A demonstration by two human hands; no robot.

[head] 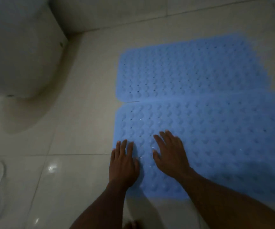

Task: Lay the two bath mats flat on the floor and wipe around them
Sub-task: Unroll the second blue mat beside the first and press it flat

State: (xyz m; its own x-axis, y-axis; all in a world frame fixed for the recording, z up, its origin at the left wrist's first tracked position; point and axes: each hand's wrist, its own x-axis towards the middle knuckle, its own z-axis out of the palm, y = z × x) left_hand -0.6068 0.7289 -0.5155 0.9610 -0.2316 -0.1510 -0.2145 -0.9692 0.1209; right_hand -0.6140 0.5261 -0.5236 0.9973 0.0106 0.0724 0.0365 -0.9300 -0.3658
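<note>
Head view: a dim bathroom, seen looking down at the floor (67,171) from above a person's bare arms.
Near mat (224,138): blue and studded, flat on the tiles. Its right end runs out of frame and its near edge is partly hidden under the right forearm.
Far mat (191,71): the same blue, flat, lying just beyond the near one. Their long edges meet, with a thin gap showing at the left end. Its far edge and right end smear into blur.
Left hand (123,164): palm down with fingers straight and close together, pressing the near mat's left end right at the edge and holding nothing.
Right hand (169,156): palm down on the near mat beside the left, fingers straight and a little spread, holding nothing.
Toilet (17,47): white, at upper left, cut off by the frame's top and left edges, standing against the wall (116,10).
Hard to make out: a pale curved outline on the tiles at lower left, and a small dark shape at the bottom edge between the arms.
Markings: the studs and small holes show, but the light is too dim and blurred for any lettering.
</note>
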